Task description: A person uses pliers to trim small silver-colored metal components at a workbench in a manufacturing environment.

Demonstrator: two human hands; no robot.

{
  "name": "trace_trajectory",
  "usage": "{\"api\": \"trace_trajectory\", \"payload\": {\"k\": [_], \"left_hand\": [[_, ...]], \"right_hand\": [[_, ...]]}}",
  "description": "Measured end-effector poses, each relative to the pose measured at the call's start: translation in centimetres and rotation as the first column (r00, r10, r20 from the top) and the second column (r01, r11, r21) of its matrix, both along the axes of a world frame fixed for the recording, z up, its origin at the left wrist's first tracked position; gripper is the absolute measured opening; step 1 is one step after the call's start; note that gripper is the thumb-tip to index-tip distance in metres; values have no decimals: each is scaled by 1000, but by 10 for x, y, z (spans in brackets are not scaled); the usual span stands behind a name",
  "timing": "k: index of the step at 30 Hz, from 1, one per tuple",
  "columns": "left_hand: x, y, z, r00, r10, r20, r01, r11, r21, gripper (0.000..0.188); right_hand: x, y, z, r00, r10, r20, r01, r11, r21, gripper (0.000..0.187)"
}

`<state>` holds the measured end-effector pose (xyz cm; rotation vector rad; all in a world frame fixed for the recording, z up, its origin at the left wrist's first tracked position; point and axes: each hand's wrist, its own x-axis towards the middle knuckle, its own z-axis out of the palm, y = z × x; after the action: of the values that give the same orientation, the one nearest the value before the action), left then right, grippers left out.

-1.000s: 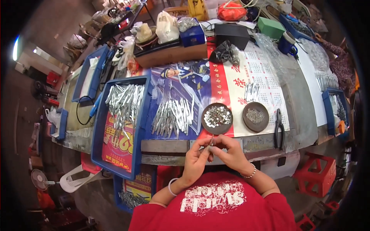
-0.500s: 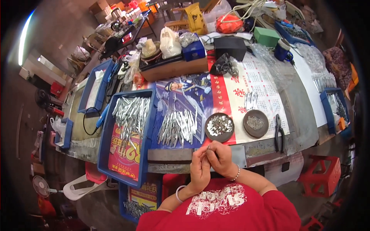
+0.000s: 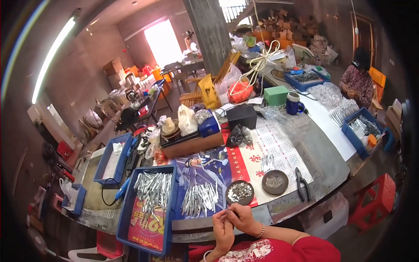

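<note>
Close together at the table's near edge, my left hand and my right hand meet at the fingertips. Both have curled, pinched fingers, and whatever they hold is too small or hidden to name. Just beyond them sits a round dark dish of small shiny discs. To its right stands a second round dish with tiny metal bits. Black-handled pliers lie right of that dish. Slim silvery metal pieces lie piled on the blue poster, left of my hands.
At the left, a blue tray holds more slim metal pieces. A cardboard box with bags stands behind. A blue mug and green box are farther back. Another person sits at the far right. A red stool stands beside the table.
The view has tilted up, so the table sits lower and more of the room and a seated person show. My hands stay together, fingers pinched.
</note>
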<state>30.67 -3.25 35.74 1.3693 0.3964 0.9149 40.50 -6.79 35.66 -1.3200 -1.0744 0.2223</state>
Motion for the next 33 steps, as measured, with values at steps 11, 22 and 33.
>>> {"api": "trace_trajectory", "payload": {"k": [11,22,33], "left_hand": [[0,-2,7,993,21,116,-17,999,-30,12],[-8,-10,5,995,43,87,-31,991,-130,14],[6,-3,1,975,206,-84,-165,924,345,20]], "right_hand": [[4,-1,12,999,36,-9,-36,999,27,21],[-9,-1,-8,960,39,-276,-12,995,98,22],[5,-11,-23,980,-150,134,156,987,-36,22]]}}
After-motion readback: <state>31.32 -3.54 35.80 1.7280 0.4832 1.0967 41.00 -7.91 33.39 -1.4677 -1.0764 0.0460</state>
